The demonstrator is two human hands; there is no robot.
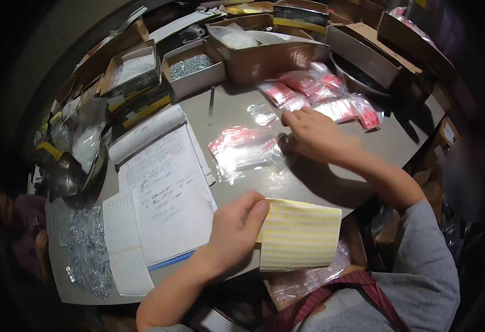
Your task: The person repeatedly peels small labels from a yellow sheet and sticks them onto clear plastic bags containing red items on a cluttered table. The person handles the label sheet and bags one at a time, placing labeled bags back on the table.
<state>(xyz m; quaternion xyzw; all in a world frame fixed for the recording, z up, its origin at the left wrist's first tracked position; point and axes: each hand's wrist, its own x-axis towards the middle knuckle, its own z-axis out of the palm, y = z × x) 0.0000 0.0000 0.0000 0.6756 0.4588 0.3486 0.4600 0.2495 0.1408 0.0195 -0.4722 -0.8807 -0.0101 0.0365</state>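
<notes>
My left hand [236, 228] pinches a sheet of small yellow-and-white labels [300, 235] between thumb and fingers, over the near edge of the table. Farther off, my right hand [319, 135] is bent over the right edge of a spread of clear plastic bags [242, 148] with red marks. Its thumb and forefinger are curled but apart, and I see nothing held between them. One small clear bag [262, 114] lies just left of its fingers. Behind that hand is a heap of more red-marked clear bags [309, 88].
An open notebook [165, 193] with handwriting lies left of the bags, a pen [211, 100] beyond it. Filled clear packets [82, 243] cover the left table edge. Boxes, one of small metal parts [191, 66], line the back. Another person [25, 232] is at far left.
</notes>
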